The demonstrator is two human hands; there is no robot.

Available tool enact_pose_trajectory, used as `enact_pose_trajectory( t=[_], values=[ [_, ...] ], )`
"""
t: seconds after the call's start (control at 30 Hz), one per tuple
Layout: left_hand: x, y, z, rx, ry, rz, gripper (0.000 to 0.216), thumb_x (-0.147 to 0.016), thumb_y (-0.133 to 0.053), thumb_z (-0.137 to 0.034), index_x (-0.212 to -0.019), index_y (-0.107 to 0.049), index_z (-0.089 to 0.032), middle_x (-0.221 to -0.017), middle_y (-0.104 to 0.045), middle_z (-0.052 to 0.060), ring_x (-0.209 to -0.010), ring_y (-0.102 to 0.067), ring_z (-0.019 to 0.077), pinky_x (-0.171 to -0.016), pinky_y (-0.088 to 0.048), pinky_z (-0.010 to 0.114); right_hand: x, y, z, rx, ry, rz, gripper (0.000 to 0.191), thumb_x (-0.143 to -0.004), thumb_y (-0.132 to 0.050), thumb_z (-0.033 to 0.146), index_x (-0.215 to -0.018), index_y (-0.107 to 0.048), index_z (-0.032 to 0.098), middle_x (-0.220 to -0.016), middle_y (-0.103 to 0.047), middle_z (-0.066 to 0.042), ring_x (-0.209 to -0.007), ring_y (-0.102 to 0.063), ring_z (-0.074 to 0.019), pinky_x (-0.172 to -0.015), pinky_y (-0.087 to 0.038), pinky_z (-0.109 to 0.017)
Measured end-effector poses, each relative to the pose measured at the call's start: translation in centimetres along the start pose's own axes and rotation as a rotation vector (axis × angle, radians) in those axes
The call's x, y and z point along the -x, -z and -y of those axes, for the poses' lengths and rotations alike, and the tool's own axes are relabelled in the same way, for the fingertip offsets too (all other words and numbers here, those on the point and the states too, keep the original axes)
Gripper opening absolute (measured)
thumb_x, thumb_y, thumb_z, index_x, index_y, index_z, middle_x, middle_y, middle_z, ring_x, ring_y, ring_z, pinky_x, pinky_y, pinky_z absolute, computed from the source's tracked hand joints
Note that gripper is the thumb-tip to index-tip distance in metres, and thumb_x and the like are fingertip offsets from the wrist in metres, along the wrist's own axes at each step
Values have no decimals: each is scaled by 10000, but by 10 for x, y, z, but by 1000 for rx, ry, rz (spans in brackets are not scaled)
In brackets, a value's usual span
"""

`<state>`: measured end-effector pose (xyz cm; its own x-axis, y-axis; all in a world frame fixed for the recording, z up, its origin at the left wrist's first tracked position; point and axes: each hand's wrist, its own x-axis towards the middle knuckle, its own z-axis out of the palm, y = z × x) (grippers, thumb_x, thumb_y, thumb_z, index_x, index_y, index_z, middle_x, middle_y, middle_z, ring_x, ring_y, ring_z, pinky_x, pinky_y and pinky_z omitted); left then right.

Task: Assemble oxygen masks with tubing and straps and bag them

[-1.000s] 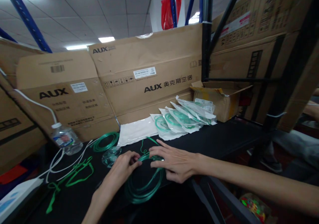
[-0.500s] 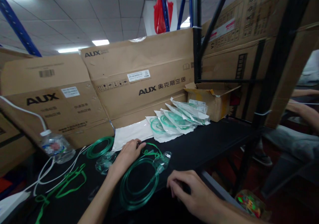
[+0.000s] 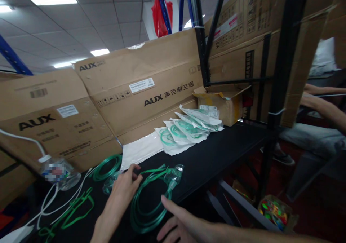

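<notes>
A coil of green tubing (image 3: 147,214) lies on the black table (image 3: 221,145), joined to a clear mask (image 3: 174,174) with a green strap (image 3: 154,171). My left hand (image 3: 123,190) rests just left of the coil. Its fingers are curled and pinched at the strap's left end, close to the stack of flat white pouches (image 3: 140,149). My right hand (image 3: 178,225) comes in at the bottom edge with fingers stretched out. Its forefinger reaches the coil's right side and it holds nothing.
A second green coil (image 3: 106,163) and clear mask (image 3: 109,185) lie left of my hand, beside a water bottle (image 3: 58,172) and loose green straps (image 3: 72,210). Filled pouches (image 3: 186,129) fan out before an open small box (image 3: 221,102). Another person's arm (image 3: 324,106) is at right.
My right hand left the coil, drew back to the near edge, and now reaches forward again with fingers out. My left hand moved from the coil up to the strap end. The view turned right.
</notes>
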<state>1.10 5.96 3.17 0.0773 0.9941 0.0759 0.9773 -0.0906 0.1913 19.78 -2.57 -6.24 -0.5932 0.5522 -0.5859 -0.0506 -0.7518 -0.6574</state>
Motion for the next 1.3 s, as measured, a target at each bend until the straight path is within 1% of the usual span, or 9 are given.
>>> enact_pose_trajectory(
  t=[0.27,0.5,0.73,0.8,0.9,1.0,1.1,1.2,1.3],
  values=[
    [42,-16,21,-34,-39,43,346,-929,-432,-205,-1178,-671,-198,-1140,-710,95,-1048,-704,242,-877,-507,343,7,2,12,-85,-5,85,1092,-781,-32,923,-812,-700,60,-815,-733,-179,-554,-668,-183,-495,-446,-249],
    [52,-15,22,46,-162,136,492,-900,-389,-243,-1277,-687,-136,-1291,-643,140,-1182,-652,284,-1037,-468,388,-3,5,4,-107,15,0,994,-943,-24,749,-804,-699,33,-775,-730,-197,-514,-672,-173,-460,-441,-236],
    [55,-11,21,109,-95,192,489,-858,-484,-350,-1272,-668,-167,-1179,-677,129,-1093,-671,287,-975,-480,383,-3,-7,8,-1,41,-109,963,-1026,6,560,-678,-722,35,-660,-686,-157,-408,-574,-106,-412,-349,-195],
    [51,-12,18,90,-40,182,460,-845,-523,-398,-1213,-670,-163,-1096,-694,126,-1021,-681,297,-922,-483,403,0,-6,6,111,93,-135,917,-1040,-72,555,-664,-737,46,-621,-674,-134,-396,-525,-80,-439,-349,-181],
    [42,-16,14,93,-14,144,332,-842,-534,-388,-1065,-671,-183,-976,-715,101,-946,-684,295,-853,-469,403,18,0,4,469,302,-193,616,-1008,-431,495,-704,-767,78,-628,-693,-102,-460,-544,-86,-501,-399,-188],
    [34,-18,11,139,-29,150,219,-810,-547,-310,-959,-666,-203,-874,-725,66,-881,-689,271,-778,-459,353,48,10,11,977,774,-312,371,-941,-573,396,-848,-791,111,-734,-737,-110,-642,-670,-191,-611,-519,-277],
    [27,-19,8,149,-46,162,158,-735,-593,-263,-864,-667,-208,-805,-713,50,-820,-680,261,-713,-444,321,66,20,29,1353,1170,-539,406,-944,-566,261,-1331,-640,162,-1250,-680,-181,-1151,-641,-311,-980,-527,-461],
    [24,-19,4,130,-87,133,144,-703,-605,-234,-833,-657,-202,-819,-698,58,-828,-666,266,-724,-437,326,65,28,46,1628,1124,-608,735,-852,-669,209,-1536,-405,252,-1574,-407,-199,-1467,-340,-411,-1156,-311,-649],
    [24,-19,4,118,-158,105,152,-702,-582,-178,-842,-632,-206,-864,-694,54,-882,-664,258,-778,-442,329,57,32,58,1714,966,-518,856,-814,-716,260,-1573,-320,285,-1648,-264,-204,-1524,-180,-431,-1173,-199,-699]
  ],
)
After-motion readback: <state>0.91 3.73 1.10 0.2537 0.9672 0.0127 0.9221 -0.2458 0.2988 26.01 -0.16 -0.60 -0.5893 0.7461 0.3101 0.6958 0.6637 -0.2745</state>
